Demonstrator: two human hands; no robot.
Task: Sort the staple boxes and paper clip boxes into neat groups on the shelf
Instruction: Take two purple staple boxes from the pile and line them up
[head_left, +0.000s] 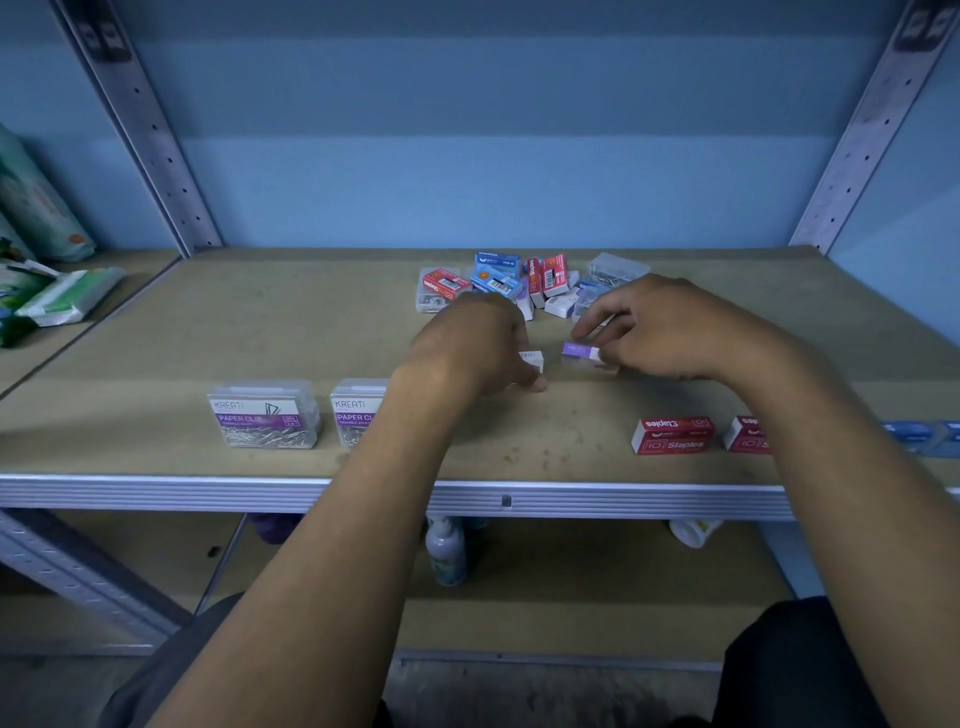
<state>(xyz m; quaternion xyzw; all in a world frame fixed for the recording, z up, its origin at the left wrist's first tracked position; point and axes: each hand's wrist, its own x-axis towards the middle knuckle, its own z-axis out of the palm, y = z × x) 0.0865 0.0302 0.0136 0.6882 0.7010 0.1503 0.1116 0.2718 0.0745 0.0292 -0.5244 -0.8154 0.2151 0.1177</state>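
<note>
While the left hand (475, 345) pinches 1 small white box (533, 360) and the right hand (670, 327) grips a purple-and-white box (584, 355) mid-shelf (156, 332), the unsorted pile (524, 283) sits just behind; a careless knuckle could likely scatter it

Dim bluish light, soft shadows, wide-angle bending and blur toward edges.

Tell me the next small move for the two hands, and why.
Probably set both small purple-and-white boxes, left hand's and right hand's, down together in the bare middle front, between the paper clip boxes and red staple boxes, starting a third group.
</note>
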